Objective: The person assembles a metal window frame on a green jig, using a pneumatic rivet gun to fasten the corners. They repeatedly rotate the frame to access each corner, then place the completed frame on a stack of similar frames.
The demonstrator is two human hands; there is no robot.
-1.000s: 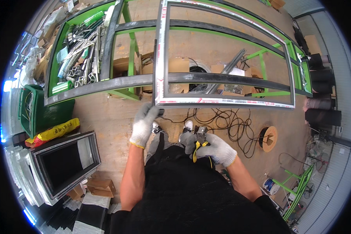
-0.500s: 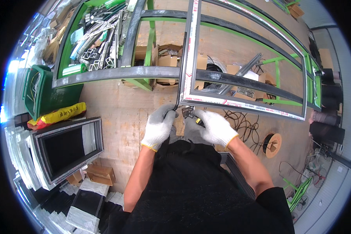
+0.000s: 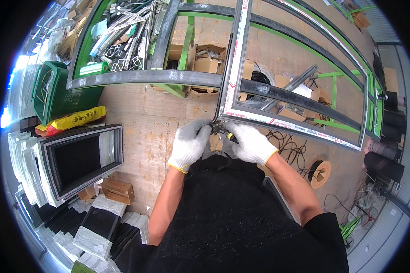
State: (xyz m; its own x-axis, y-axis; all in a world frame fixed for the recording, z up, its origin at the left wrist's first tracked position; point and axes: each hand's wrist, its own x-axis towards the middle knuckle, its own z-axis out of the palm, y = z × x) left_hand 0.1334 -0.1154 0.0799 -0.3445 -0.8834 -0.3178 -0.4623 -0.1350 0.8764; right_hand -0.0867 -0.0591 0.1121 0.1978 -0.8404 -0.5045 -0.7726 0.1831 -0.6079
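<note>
The frame (image 3: 278, 122) lies across the rack (image 3: 141, 78), its near left corner just beyond the hands. A black strip (image 3: 223, 88) runs along the frame's left side, and its lower end comes past that corner. The left hand (image 3: 190, 142) is closed on this end; the right hand (image 3: 250, 144) grips a pliers-like tool (image 3: 219, 129) just beside it, on the near side of the frame. The gloves crowd the spot, so I cannot tell whether the tool's jaws touch the strip.

The step in hand looks like setting the tool to the strip's end. The next move calls for a steady left pinch and a well-placed right squeeze, clear of the left fingertips.
</note>
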